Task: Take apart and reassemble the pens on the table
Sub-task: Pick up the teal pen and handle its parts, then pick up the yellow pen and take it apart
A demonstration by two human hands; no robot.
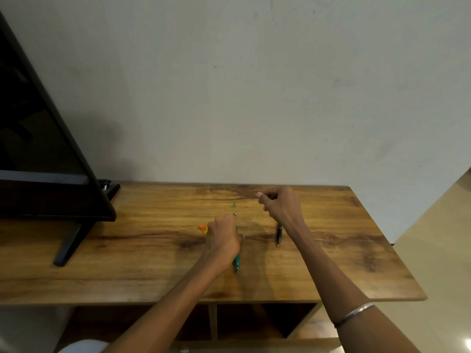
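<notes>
On table: left hand grip holding green pen; right hand grip state unclear.

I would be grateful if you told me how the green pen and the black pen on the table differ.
The green pen is partly covered by the left hand; the black pen lies beside the right forearm, its upper end hidden. The green pen sits nearer the front edge than the black one. Both lie roughly front to back on the wooden table.
</notes>
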